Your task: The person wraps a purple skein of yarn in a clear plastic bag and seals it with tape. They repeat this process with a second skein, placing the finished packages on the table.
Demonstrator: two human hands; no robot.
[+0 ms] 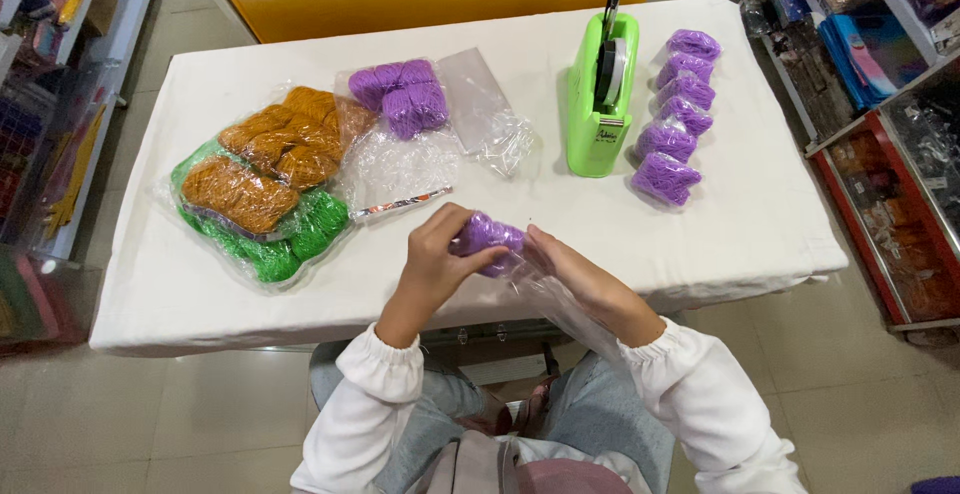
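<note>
both hands closed on one purple yarn bundle [487,237] above near worktop [760,224] edge: left hand [435,264] fingers curled around its left end, right hand [575,276] pinching it with clear plastic bag [555,299]. green tape dispenser [600,94] well apart.

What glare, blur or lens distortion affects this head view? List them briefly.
Head view: even indoor light and soft shadows on the white table; glare glints on the clear bags around the orange and green yarn and on the plastic sleeve; both hands, left hand and right hand, are sharp around the purple yarn; wide-angle bending tilts the shelves at the edges.
</note>
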